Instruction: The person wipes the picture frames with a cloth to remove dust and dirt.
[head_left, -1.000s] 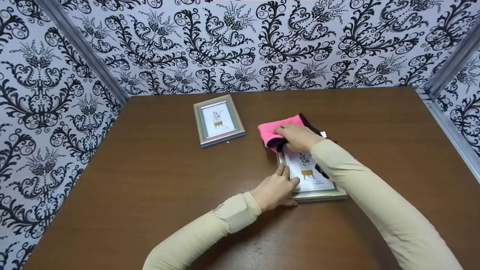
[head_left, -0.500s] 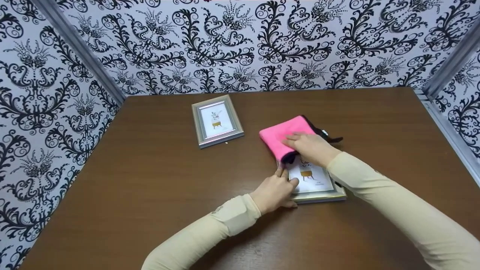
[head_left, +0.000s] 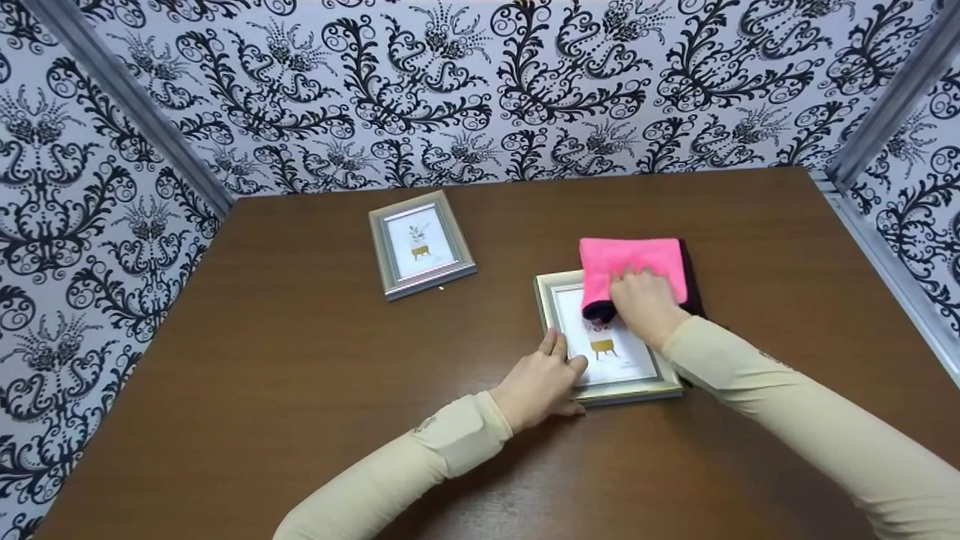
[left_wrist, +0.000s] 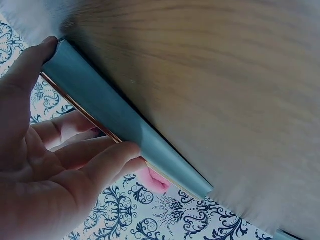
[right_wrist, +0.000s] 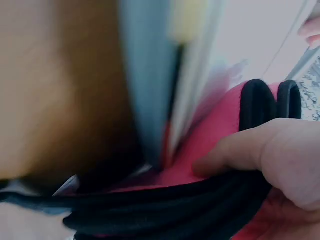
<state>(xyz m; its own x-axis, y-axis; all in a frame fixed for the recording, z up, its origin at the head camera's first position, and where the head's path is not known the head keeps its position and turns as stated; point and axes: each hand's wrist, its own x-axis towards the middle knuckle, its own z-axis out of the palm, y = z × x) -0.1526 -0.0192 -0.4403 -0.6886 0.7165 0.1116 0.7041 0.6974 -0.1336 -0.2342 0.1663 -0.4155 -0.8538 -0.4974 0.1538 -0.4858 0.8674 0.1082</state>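
Observation:
A silver-gold picture frame [head_left: 550, 300] with a plant print lies face up on the table. My left hand [head_left: 536, 386] grips its near left corner; the left wrist view shows the thumb at one end of the frame's side [left_wrist: 100, 95] and the fingers on its rim. A folded pink cloth [head_left: 630, 255] with black edging covers the frame's far right part. My right hand [head_left: 649, 304] holds this cloth against the frame. In the right wrist view the thumb [right_wrist: 235, 152] presses into the cloth, while the other fingers are mostly hidden.
Another picture frame [head_left: 379, 240] with a similar print lies farther back on the left. A tiny white speck [head_left: 441, 288] is just in front of it. Black-and-white patterned panels [head_left: 420, 97] rise behind and beside the brown table [head_left: 300, 390].
My right hand has slid the cloth rightward over the frame, uncovering its far left corner. The cloth is spread flatter than a second ago. My left hand keeps its place on the frame.

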